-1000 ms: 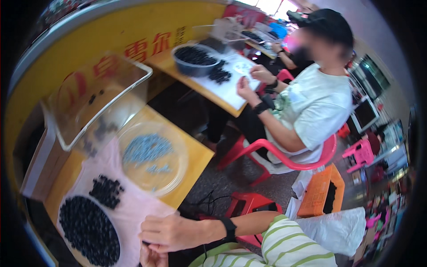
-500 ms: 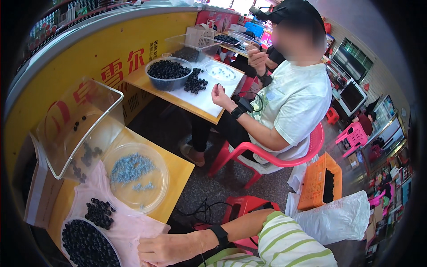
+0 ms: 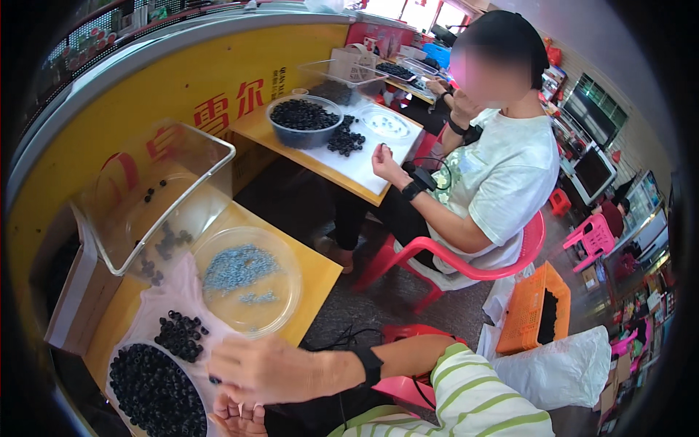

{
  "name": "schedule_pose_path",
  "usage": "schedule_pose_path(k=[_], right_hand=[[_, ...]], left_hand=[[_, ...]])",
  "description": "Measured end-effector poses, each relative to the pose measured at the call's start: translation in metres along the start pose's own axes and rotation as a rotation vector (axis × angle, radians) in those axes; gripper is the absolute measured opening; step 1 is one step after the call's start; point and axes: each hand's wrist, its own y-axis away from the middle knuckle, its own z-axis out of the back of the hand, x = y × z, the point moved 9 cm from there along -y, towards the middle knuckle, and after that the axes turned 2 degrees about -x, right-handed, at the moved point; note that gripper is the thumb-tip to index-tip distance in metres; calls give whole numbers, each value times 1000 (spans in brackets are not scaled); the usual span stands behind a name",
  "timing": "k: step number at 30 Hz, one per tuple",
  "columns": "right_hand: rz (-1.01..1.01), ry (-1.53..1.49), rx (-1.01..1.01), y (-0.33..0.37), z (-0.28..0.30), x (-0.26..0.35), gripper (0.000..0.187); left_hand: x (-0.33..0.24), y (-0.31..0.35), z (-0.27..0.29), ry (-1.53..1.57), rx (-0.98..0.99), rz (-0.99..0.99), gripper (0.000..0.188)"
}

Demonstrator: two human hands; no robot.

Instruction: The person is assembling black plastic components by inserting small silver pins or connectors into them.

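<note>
My right hand (image 3: 273,370) hovers over the pink cloth (image 3: 160,302), its fingers bent and pinching a small black ring-like piece (image 3: 215,379) at the tips. Just below it, at the bottom edge, the curled fingers of my left hand (image 3: 239,418) show, palm side up; what they hold, if anything, is hidden. Beside the hands stands a pale bowl (image 3: 118,351) full of small black hollow pieces (image 3: 156,390). A loose pile of the same pieces (image 3: 182,336) lies on the cloth. Farther off, a round clear plastic tray (image 3: 287,302) holds many tiny light-blue bits (image 3: 240,267).
A clear bin (image 3: 211,186) lies tilted at the table's (image 3: 320,271) left, beside a cardboard box (image 3: 80,302). Opposite, a co-worker (image 3: 502,167) sits at another table with a bowl of black pieces (image 3: 304,131). An orange crate (image 3: 528,309) and white sack (image 3: 561,364) stand at right.
My right hand has risen slightly from the cloth, and a black piece now shows at its fingertips. My left fingers have come into view below it. The whole view has shifted a little.
</note>
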Motion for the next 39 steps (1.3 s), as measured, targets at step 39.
schedule_pose_path(k=[39], right_hand=[[-194,-71,310,17,-80,-19,11]], left_hand=[[-90,69,32,-806,-263,-571,17]])
